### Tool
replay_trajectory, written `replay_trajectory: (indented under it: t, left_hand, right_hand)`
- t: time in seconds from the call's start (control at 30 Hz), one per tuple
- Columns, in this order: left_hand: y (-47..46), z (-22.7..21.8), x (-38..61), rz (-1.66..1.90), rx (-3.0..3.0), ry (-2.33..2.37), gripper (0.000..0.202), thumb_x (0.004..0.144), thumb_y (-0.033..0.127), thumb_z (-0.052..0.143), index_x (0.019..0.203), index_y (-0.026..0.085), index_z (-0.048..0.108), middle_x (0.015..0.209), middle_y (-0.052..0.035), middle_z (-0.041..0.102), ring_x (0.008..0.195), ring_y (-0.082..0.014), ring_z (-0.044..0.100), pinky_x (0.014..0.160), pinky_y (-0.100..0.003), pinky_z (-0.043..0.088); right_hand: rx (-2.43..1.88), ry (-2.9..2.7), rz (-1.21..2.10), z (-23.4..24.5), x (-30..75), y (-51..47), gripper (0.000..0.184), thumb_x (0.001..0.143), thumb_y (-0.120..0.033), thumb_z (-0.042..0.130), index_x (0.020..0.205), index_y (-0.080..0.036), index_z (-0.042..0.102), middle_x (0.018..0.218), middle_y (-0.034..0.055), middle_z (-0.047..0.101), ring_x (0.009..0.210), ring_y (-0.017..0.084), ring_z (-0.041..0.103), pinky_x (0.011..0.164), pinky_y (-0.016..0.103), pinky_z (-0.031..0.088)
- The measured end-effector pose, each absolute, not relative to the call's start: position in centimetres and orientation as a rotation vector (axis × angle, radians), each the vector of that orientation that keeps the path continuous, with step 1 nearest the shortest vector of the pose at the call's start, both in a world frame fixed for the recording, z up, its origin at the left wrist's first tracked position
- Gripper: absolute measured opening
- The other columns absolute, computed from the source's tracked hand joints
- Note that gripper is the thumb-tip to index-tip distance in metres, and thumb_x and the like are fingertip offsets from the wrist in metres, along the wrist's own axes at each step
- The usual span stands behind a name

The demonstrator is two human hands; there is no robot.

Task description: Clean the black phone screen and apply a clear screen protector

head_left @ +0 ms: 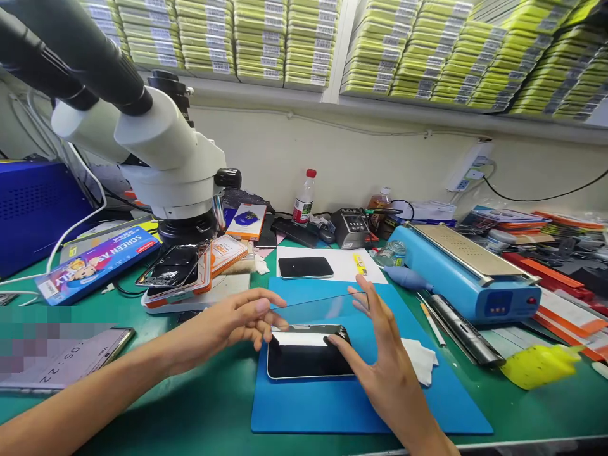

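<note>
Left fingers are lightly gripping the glass, wide-spread right fingers are holding its other end, and it's hovering tilted above the phone, not laid down.

Bright light, stretched edges, phone (glare-streaked)

head camera | head height, before blue mat | facing forward and down | near
</note>
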State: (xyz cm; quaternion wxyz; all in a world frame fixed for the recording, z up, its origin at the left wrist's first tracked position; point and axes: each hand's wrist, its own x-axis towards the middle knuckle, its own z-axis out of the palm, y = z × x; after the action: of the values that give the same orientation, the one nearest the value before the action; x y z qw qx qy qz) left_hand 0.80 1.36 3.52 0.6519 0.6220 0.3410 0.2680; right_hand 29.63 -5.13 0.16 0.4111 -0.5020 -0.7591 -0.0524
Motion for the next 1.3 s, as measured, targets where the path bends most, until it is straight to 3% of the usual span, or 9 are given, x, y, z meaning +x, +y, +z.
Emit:
replay_trajectory:
  t: [0.1,0.23,0.5,0.73,0.97,1.1,1.17,1.3]
  left_hand:
    - [0.5,3.9,0.7,0.540,1.089,0.679,0.057,0.096,0.067,0.066,0.128,0.019,0.067,0.116,-0.0156,0.076,0.089,-0.0201,0.065,0.080,-0.033,0.053]
    - [0.6,3.8,0.5,0.401,0.931,0.640,0.055,0.098,0.069,0.061,0.120,0.020,0.072,0.107,-0.0098,0.073,0.083,-0.0168,0.060,0.074,-0.027,0.048]
    - [1.3,3.8,0.0,0.239,0.909,0.555,0.057,0.096,0.071,0.063,0.128,0.024,0.069,0.106,-0.0076,0.070,0.079,-0.0165,0.056,0.076,-0.030,0.049]
    - [1.3,3.5,-0.1,0.187,0.940,0.531,0.059,0.097,0.074,0.058,0.124,0.023,0.070,0.103,-0.0073,0.068,0.077,-0.0159,0.054,0.074,-0.028,0.047]
    - [1.1,3.2,-0.2,0.162,0.960,0.514,0.061,0.098,0.080,0.048,0.114,0.023,0.063,0.100,-0.0092,0.074,0.074,-0.0163,0.053,0.069,-0.027,0.039]
    - [1.2,2.4,0.3,0.350,1.251,0.687,0.069,0.100,0.085,0.023,0.104,0.024,0.055,0.084,-0.0064,0.074,0.063,-0.0169,0.047,0.060,-0.028,0.035]
    - [1.3,1.9,0.5,0.567,1.480,0.857,0.062,0.103,0.079,0.026,0.096,0.024,0.054,0.077,-0.0009,0.066,0.064,-0.0167,0.045,0.062,-0.029,0.034]
    - [1.1,1.0,0.7,0.859,1.755,1.083,0.043,0.109,0.062,0.042,0.093,0.025,0.056,0.086,0.0023,0.058,0.079,-0.0176,0.050,0.075,-0.032,0.038]
  right_hand:
    - [-1.190,-1.907,-0.201,-0.6,29.5,-5.5,0.097,0.103,-0.024,0.066,0.172,-0.032,-0.002,0.164,0.0147,0.048,0.134,0.029,0.065,0.107,0.049,0.059]
    - [-1.136,-1.911,-0.154,-0.8,29.6,-6.0,0.098,0.099,-0.023,0.073,0.172,-0.031,0.008,0.153,0.0138,0.060,0.127,0.026,0.069,0.101,0.044,0.063]
    - [-1.136,-1.912,0.052,-0.4,29.8,-5.9,0.091,0.100,-0.028,0.072,0.171,-0.035,0.016,0.149,0.0098,0.063,0.111,0.023,0.072,0.092,0.041,0.066]
    - [-1.142,-1.840,0.166,-0.6,30.2,-6.0,0.081,0.100,-0.026,0.071,0.168,-0.037,0.028,0.118,0.0026,0.074,0.090,0.017,0.071,0.092,0.038,0.064]
    - [-1.184,-1.758,0.371,-0.6,30.9,-6.2,0.074,0.093,-0.039,0.081,0.158,-0.040,0.047,0.104,-0.0002,0.074,0.090,0.019,0.071,0.092,0.039,0.064]
    - [-1.189,-1.632,0.463,-0.3,31.3,-6.0,0.073,0.083,-0.047,0.088,0.149,-0.038,0.058,0.110,0.0023,0.070,0.095,0.020,0.069,0.090,0.037,0.065]
    - [-1.202,-1.579,0.501,-0.2,31.6,-5.6,0.072,0.079,-0.051,0.091,0.144,-0.037,0.062,0.114,0.0030,0.068,0.098,0.020,0.069,0.094,0.036,0.063]
    - [-1.309,-1.454,0.654,0.0,32.1,-4.9,0.074,0.073,-0.057,0.092,0.137,-0.032,0.065,0.122,0.0065,0.068,0.107,0.024,0.070,0.099,0.040,0.062]
